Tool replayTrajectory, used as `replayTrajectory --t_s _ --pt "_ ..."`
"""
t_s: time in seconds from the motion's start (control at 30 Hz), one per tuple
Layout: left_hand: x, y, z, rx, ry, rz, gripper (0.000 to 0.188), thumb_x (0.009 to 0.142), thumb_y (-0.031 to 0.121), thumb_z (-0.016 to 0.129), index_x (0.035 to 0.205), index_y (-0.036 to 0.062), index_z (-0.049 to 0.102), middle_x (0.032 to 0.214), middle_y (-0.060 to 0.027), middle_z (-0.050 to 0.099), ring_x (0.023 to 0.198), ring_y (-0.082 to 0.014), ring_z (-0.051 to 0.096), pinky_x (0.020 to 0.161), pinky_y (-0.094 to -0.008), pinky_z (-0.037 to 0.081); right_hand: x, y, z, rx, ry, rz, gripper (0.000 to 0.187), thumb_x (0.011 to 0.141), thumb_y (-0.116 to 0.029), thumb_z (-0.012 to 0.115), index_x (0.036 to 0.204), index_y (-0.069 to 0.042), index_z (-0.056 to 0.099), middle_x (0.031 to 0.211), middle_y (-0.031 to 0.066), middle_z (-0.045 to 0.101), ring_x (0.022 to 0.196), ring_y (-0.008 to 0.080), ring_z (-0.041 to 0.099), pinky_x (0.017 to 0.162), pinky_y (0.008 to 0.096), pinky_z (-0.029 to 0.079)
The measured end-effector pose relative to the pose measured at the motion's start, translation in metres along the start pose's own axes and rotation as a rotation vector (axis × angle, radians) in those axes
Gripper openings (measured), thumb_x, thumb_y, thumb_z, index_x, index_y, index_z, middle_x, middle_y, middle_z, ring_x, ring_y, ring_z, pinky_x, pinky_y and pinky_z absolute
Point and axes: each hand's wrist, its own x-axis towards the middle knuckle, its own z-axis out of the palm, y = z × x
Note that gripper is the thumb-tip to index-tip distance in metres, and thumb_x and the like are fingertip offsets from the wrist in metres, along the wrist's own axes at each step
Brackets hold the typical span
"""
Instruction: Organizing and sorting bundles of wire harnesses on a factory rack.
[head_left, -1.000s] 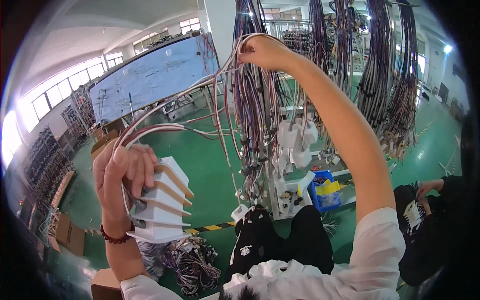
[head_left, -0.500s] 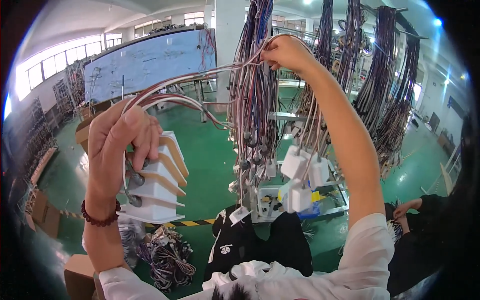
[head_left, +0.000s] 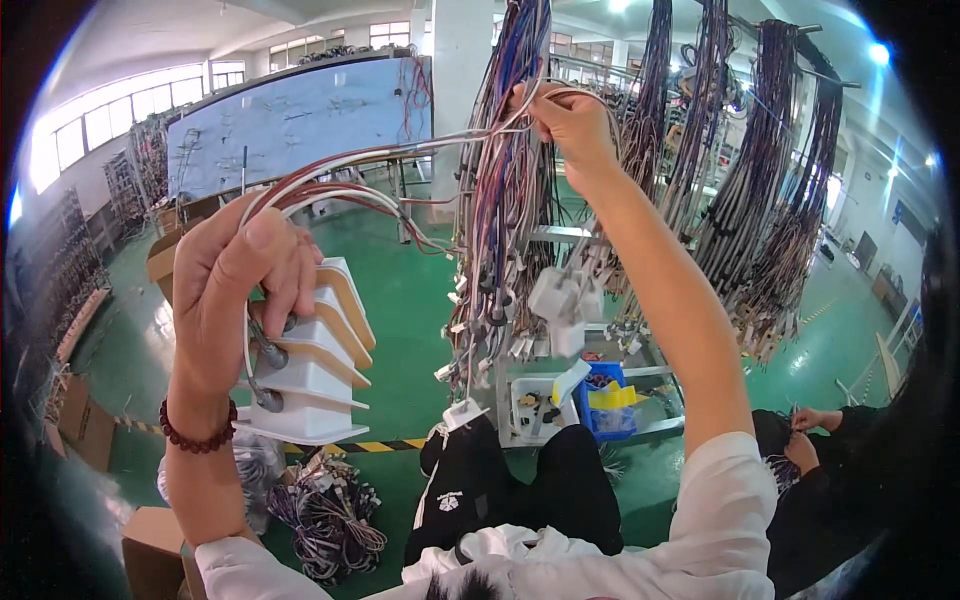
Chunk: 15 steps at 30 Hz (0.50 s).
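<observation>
- You have one view only, worn on your head, facing forward and slightly down over your raised arms.
- It sits close: your left hand (head_left: 240, 290) and right hand (head_left: 565, 120) fill the middle (fisheye, edges bending).
- The green floor (head_left: 410, 300) lies well below.

The left hand (head_left: 240, 285) is raised at chest height, fingers curled shut in a firm grip, thumb on top, a bead bracelet worn at the wrist. The right arm is stretched up and forward, and the right hand (head_left: 565, 125) is pinched closed overhead.
</observation>
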Motion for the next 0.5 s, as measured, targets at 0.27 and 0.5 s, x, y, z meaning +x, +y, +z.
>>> replayTrajectory --t_s 0.27,0.5 --pt "0.003 -0.003 -0.005 -0.046 0.038 0.018 0.035 0.096 0.022 0.038 0.066 0.0064 0.045 0.047 -0.0008 0.044 0.05 -0.0108 0.046 0.07 -0.0277 0.042 0.001 -0.005 -0.001 0.342 -0.005 0.216 0.01 0.082 -0.002 0.051 0.092 -0.002 0.052 0.066 0.0053 0.052 0.043 0.0136 0.043 0.041 0.0287 0.033" --pt "0.006 -0.016 -0.018 -0.24 0.115 0.015 0.033 0.097 0.021 0.037 0.066 0.0095 0.039 0.046 0.0015 0.037 0.047 -0.0115 0.042 0.071 -0.0297 0.042 -0.017 -0.008 -0.008 0.208 -0.049 0.045 0.034 0.086 -0.013 0.055 0.115 0.002 0.048 0.079 0.011 0.063 0.053 0.0159 0.055 0.05 0.0296 0.046"
